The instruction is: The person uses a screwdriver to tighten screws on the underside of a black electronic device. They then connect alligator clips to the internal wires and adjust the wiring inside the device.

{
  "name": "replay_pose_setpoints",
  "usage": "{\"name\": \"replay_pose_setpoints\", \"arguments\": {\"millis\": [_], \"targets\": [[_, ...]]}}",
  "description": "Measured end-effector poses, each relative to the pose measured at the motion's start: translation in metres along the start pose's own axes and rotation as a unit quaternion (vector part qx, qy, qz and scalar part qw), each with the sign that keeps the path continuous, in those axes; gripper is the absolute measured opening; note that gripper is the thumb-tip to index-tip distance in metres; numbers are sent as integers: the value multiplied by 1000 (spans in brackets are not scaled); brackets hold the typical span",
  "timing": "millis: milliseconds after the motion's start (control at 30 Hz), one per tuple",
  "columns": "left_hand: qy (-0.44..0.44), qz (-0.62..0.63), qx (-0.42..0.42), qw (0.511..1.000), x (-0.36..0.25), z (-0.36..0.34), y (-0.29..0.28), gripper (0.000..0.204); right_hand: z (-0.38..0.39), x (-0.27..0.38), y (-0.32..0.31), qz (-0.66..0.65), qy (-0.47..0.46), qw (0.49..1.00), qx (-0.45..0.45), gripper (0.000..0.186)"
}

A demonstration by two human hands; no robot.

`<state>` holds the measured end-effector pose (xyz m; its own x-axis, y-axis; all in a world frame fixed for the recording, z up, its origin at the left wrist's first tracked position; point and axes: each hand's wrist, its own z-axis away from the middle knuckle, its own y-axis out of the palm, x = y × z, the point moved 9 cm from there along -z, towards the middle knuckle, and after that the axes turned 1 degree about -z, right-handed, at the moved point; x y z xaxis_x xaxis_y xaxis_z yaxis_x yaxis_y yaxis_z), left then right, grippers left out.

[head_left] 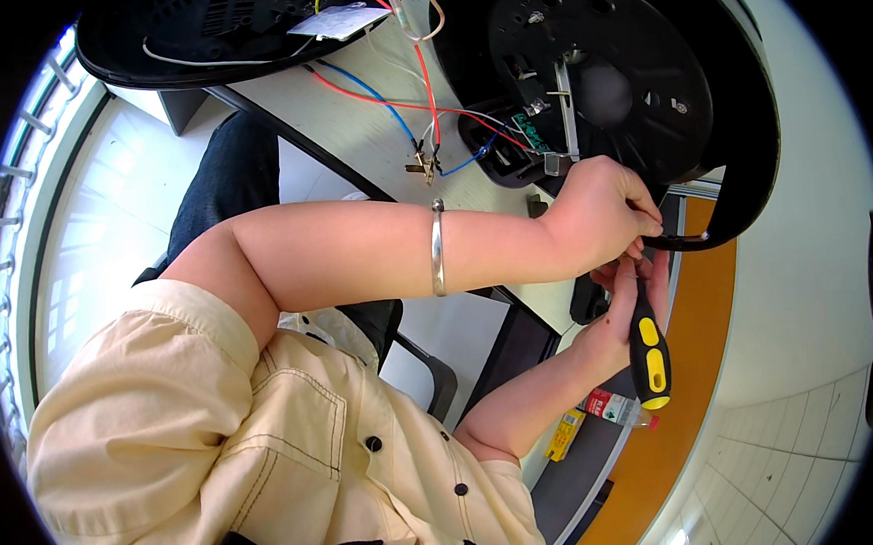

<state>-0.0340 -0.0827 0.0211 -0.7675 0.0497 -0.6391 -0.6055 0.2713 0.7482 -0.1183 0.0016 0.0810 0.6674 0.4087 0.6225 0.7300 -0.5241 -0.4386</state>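
A large round black housing (746, 162) stands tilted at the upper right, with a black disc-shaped plate (662, 78) inside it. My left hand (604, 207) is at the housing's lower rim, thumb and fingers pinched together; whatever lies between the fingertips is too small to make out. Just below, my right hand (625, 308) grips a black-and-yellow screwdriver (650, 351) near its neck, the handle pointing down. Fingers hide the screwdriver's shaft and tip. Beside my left wrist, a green circuit board (528, 130) and a metal bracket (567, 111) sit in front of the plate.
Red, blue and white wires run over the white table (372, 144) to a small brass-coloured part (422, 166). Another black round shell (222, 38) lies at the upper left. A bottle with a red label (608, 406) and a yellow box (564, 435) are beyond my right forearm.
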Motion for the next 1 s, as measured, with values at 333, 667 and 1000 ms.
{"name": "replay_pose_setpoints", "arguments": {"millis": [333,667,1000], "targets": [[260,-485,138,823,-10,51,-21,11,17,-13,-2,41,-2,999,16,40],[260,-707,226,618,21,70,-31,17,34,-57,11,277,-180,942,50,28],[299,-710,228,595,22,78,-31,18,30,-92,37,318,-121,919,199,37]]}}
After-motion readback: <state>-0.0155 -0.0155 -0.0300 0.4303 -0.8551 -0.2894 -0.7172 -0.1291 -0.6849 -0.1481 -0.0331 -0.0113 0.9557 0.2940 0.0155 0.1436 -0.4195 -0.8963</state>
